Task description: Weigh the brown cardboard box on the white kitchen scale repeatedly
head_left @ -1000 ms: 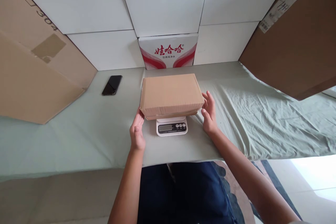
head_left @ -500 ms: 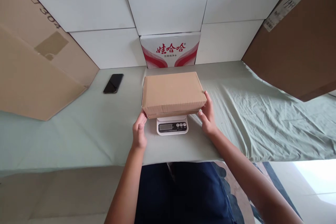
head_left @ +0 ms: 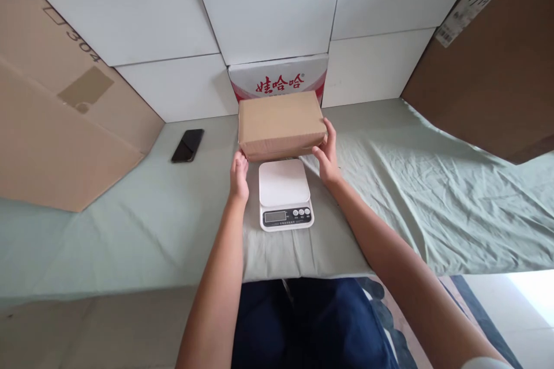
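Between your two hands, past the far edge of the scale point(head_left: 284, 192), you hold a plain cardboard box point(head_left: 280, 123) clear of the white weighing plate. Your left hand point(head_left: 239, 176) grips the box at its near left corner, fingers pressed up against the cardboard. Your right hand point(head_left: 326, 153) grasps the right end, thumb on the near side and fingers wrapped round the edge. The box sits level, its long side running across you, and it covers the lower part of the red-and-white carton point(head_left: 277, 76) that stands against the white wall panels at the back edge of the bench point(head_left: 389, 184). The scale lies flat on the green cloth near the front edge of the bench, its display and buttons facing you, the plate bare. A black phone point(head_left: 187, 145) lies face up towards the back left, well apart from your left hand. Large brown cartons lean in at the far left point(head_left: 56, 109) and far right point(head_left: 489, 63) ends of the bench
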